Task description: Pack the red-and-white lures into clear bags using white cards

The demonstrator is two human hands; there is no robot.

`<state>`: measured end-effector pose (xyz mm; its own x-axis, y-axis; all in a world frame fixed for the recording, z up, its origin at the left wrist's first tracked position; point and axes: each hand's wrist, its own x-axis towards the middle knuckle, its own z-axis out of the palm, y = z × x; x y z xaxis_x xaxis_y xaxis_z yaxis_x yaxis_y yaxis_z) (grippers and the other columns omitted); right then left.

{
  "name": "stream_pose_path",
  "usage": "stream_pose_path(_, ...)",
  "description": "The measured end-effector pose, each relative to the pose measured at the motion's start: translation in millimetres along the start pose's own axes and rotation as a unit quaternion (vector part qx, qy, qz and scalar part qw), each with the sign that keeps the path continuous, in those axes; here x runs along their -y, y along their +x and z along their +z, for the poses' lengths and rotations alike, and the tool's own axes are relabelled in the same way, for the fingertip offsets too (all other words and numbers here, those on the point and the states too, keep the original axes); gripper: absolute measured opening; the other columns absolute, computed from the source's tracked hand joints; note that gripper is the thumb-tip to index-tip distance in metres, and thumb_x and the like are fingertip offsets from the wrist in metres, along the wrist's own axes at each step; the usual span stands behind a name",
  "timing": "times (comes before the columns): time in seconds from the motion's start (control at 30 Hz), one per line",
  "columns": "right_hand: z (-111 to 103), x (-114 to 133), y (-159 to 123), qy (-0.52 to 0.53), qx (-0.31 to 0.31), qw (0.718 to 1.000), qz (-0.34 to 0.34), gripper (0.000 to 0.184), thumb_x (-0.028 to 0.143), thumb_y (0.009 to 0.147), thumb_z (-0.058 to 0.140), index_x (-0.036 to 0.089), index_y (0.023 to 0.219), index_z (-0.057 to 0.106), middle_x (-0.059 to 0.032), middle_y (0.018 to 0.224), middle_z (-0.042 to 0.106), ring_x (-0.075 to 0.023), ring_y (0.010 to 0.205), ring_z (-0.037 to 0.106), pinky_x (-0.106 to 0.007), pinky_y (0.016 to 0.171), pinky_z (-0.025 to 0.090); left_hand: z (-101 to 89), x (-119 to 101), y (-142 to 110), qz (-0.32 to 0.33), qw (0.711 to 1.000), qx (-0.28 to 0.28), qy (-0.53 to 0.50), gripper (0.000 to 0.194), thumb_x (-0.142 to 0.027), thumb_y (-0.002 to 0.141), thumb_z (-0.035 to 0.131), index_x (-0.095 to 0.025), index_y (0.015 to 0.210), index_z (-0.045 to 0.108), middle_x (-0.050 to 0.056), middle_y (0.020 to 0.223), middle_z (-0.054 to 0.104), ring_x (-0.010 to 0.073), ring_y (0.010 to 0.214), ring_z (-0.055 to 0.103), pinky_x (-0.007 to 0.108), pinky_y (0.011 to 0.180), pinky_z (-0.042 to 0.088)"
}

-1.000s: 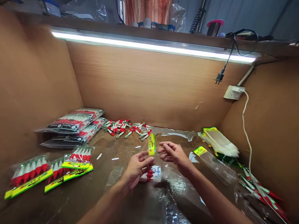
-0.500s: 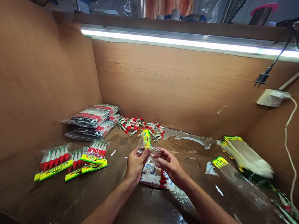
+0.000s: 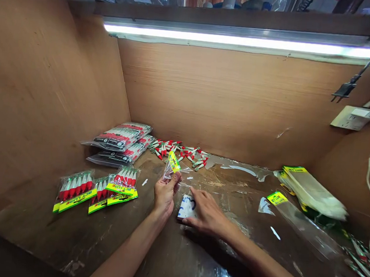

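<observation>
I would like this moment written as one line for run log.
left hand: holds clear BCT LURE bag | right hand: at blue-marked white block | beyond: loose red-and-white lures

1. The head camera, worn by the person, looks forward and down over the surface point(image 3: 68, 236).
2. It is near: the left hand point(image 3: 165, 196) and right hand point(image 3: 208, 210) show just toward 6 o'clock from centre.
3. It faces the back wall point(image 3: 207, 97), with the lamp point(image 3: 227, 40) at 12 o'clock, left wall point(image 3: 57, 86) at 9, right wall point(image 3: 349, 168) at 3.
</observation>
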<state>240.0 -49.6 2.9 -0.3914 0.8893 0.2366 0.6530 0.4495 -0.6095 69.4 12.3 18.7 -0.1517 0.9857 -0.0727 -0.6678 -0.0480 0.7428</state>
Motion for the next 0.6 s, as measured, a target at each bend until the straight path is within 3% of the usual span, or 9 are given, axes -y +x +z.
stream_pose_path(0.13, -2, 6, -10, -0.054, 0.098, 0.993, -0.041, 0.094, 0.013, 0.070, 0.061, 0.021, 0.155, 0.022, -0.0119, 0.150, 0.043, -0.0294, 0.138, 0.034, -0.048, 0.117, 0.021, -3.4, 3, 5, 0.004, 1.000, -0.018, -0.004, 0.045, -0.023, 0.056, 0.093, -0.015, 0.093, 0.070, 0.000, 0.080, 0.073, 0.0090, 0.065, 0.069, 0.016, 0.058, 0.051)
stream_pose_path(0.23, -20, 8, -22, -0.039, 0.162, 0.983, -0.078, 0.102, 0.002, 0.056, 0.056, 0.030, 0.151, 0.033, -0.0053, 0.154, 0.040, -0.0332, 0.145, 0.024, -0.056, 0.119, 0.009, -4.8, 5, 6, 0.007, 1.000, -0.021, -0.004, 0.045, -0.025, 0.054, 0.094, -0.014, 0.091, 0.071, 0.000, 0.079, 0.073, 0.0087, 0.064, 0.068, 0.016, 0.058, 0.050)
stream_pose_path(0.3, -32, 9, -36, -0.022, 0.176, 0.980, -0.087, 0.095, -0.001, 0.054, 0.055, 0.034, 0.142, 0.046, -0.0009, 0.154, 0.040, -0.0346, 0.147, 0.020, -0.060, 0.118, 0.007, -4.7, 5, 6, 0.009, 1.000, -0.019, -0.005, 0.046, -0.027, 0.052, 0.094, -0.013, 0.089, 0.071, -0.001, 0.077, 0.072, 0.0083, 0.063, 0.067, 0.015, 0.057, 0.049)
stream_pose_path(0.4, -40, 9, -61, 0.002, 0.122, 0.991, -0.056, 0.057, 0.002, 0.068, 0.054, 0.033, 0.114, 0.065, 0.0024, 0.153, 0.042, -0.0309, 0.146, 0.024, -0.057, 0.117, 0.019, -3.7, 4, 4, 0.013, 1.000, -0.016, -0.006, 0.046, -0.028, 0.051, 0.095, -0.013, 0.088, 0.072, -0.001, 0.074, 0.072, 0.0079, 0.061, 0.066, 0.015, 0.055, 0.046)
stream_pose_path(0.5, -30, 2, -82, -0.014, 0.004, 0.999, 0.046, 0.018, 0.024, 0.083, 0.061, 0.027, 0.101, 0.064, -0.0041, 0.153, 0.040, -0.0320, 0.142, 0.031, -0.052, 0.112, 0.031, -2.6, 5, 3, 0.022, 1.000, -0.010, -0.008, 0.045, -0.029, 0.052, 0.094, -0.013, 0.087, 0.071, 0.000, 0.076, 0.071, 0.0078, 0.062, 0.065, 0.016, 0.056, 0.046)
stream_pose_path(0.6, -14, -9, -92, -0.059, -0.086, 0.982, 0.159, 0.045, 0.045, 0.076, 0.072, 0.025, 0.114, 0.057, -0.0138, 0.146, 0.044, -0.0367, 0.131, 0.042, -0.051, 0.105, 0.038, -1.4, 7, 1, 0.034, 0.999, 0.004, -0.007, 0.042, -0.028, 0.053, 0.094, -0.014, 0.086, 0.071, 0.000, 0.079, 0.071, 0.0072, 0.063, 0.064, 0.015, 0.057, 0.046)
